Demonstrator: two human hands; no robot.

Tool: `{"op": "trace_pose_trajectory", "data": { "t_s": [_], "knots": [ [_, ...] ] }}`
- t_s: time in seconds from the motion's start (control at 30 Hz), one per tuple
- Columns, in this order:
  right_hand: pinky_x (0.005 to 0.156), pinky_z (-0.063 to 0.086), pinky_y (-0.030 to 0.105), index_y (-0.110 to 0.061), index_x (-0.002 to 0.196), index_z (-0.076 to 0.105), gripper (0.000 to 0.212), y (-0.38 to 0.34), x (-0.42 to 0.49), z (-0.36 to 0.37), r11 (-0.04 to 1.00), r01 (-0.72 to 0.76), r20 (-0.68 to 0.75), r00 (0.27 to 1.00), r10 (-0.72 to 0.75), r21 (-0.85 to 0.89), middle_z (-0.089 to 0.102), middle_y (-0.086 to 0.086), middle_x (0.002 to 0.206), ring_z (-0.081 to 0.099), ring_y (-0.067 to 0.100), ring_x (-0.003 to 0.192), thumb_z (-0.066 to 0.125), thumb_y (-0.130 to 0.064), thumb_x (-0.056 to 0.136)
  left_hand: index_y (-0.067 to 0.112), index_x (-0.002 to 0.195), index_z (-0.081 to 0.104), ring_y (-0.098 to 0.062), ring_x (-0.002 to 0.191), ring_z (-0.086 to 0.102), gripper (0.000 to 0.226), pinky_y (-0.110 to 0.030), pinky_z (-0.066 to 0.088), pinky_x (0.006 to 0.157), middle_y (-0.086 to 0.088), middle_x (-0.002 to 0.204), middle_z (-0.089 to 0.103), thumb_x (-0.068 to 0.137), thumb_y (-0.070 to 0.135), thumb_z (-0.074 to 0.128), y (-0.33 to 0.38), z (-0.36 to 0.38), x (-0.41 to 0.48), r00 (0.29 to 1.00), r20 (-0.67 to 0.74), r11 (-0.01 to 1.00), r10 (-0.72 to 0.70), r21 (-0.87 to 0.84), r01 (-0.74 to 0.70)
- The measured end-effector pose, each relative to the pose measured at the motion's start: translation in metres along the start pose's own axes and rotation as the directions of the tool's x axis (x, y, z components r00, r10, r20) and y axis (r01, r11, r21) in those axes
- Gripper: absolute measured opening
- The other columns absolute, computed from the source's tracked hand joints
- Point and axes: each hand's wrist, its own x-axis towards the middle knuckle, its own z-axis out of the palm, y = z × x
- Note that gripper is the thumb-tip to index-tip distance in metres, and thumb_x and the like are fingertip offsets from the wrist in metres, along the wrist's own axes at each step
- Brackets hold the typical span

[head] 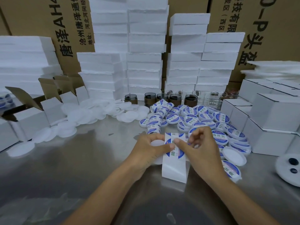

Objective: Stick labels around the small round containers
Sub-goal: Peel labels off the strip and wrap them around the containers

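Stacked white foam blocks [144, 62] and printed cardboard boxes [65, 30] are seen behind a steel bench [81, 168], at whose centre the work is held. A small round container [156, 142], white and bare on the part that shows, is grasped in the curled grip of the left hand [146, 150], just above the bench. The label strip [175, 169] is laid across it and is pinched by the right hand [199, 146], thumb on the printed face and fingers curled behind. Its bare backing paper trails down to the bench. The container is judged to be light, stiff, smooth plastic, likely to spin or slip in a loose hold, so it is best taken by its flat ends with the side wall left free. The label is judged thin, limp and tacky, apt to crease or stick to itself, and is best held by one edge. Close on the right, a pile of labelled containers [203, 117] and a loose white lid [233, 155] crowd the right hand, and white cartons [272, 114] stand beyond. Plain white lids [90, 114] are spread on the left, well apart. Dark cups [174, 97] are lined up at the foot of the foam.
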Motion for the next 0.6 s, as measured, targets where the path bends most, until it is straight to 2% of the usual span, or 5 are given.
{"op": "trace_pose_trajectory", "data": {
  "t_s": [0.1, 0.17, 0.33, 0.5, 0.6],
  "knots": [
    [0.071, 0.035, 0.004, -0.037, 0.096, 0.050, 0.034, 0.006, -0.001, -0.003, 0.917, 0.336, 0.040, 0.941, -0.336, -0.213, 0.048, -0.013, 0.090, 0.045, -0.001, 0.083, 0.070, -0.046, 0.070, 0.021, 0.081, 0.074, -0.023, 0.092, 0.069, 0.012, -0.039, 0.054, 0.085, -0.004, 0.095, 0.074, 0.071, 0.023, 0.079, -0.001, 0.000, 0.001, 0.999, -0.029, 1.000, 0.026, 0.006, -0.025],
    [0.079, 0.030, 0.001, -0.029, 0.108, 0.061, 0.038, 0.010, 0.002, -0.002, 0.827, 0.454, 0.146, 0.891, -0.430, -0.332, 0.047, -0.014, 0.098, 0.041, 0.000, 0.093, 0.057, -0.050, 0.077, 0.021, 0.086, 0.074, -0.026, 0.097, 0.067, 0.013, -0.047, 0.051, 0.092, -0.006, 0.098, 0.073, 0.073, 0.023, 0.077, 0.000, 0.000, 0.001, 0.998, -0.052, 1.000, 0.029, 0.003, -0.029],
    [0.082, 0.031, 0.012, -0.023, 0.109, 0.068, 0.034, 0.014, 0.009, -0.005, 0.773, 0.487, 0.157, 0.871, -0.466, -0.407, 0.050, -0.013, 0.101, 0.034, -0.001, 0.099, 0.063, -0.040, 0.080, 0.017, 0.091, 0.073, -0.026, 0.095, 0.068, 0.017, -0.049, 0.051, 0.093, -0.007, 0.098, 0.073, 0.081, 0.031, 0.069, 0.001, -0.001, 0.001, 0.999, -0.018, 0.999, 0.033, 0.029, -0.032],
    [0.079, 0.043, 0.032, -0.014, 0.095, 0.072, 0.029, 0.011, 0.007, -0.006, 0.693, 0.557, 0.133, 0.814, -0.566, -0.458, 0.068, -0.005, 0.090, 0.058, 0.017, 0.089, 0.068, -0.033, 0.073, 0.019, 0.082, 0.074, -0.025, 0.096, 0.068, 0.018, -0.044, 0.050, 0.095, -0.004, 0.095, 0.074, 0.087, 0.032, 0.062, 0.002, -0.001, 0.001, 0.998, -0.020, 0.997, 0.068, 0.034, -0.067],
    [0.079, 0.043, 0.036, -0.014, 0.092, 0.073, 0.028, 0.010, 0.006, -0.006, 0.629, 0.592, 0.147, 0.776, -0.613, -0.504, 0.072, 0.000, 0.086, 0.064, 0.022, 0.082, 0.070, -0.031, 0.071, 0.024, 0.071, 0.072, -0.024, 0.090, 0.067, 0.015, -0.042, 0.049, 0.091, -0.005, 0.091, 0.074, 0.083, 0.030, 0.067, 0.001, -0.003, 0.003, 0.993, -0.065, 0.995, 0.095, 0.035, -0.093]
  ]
}}
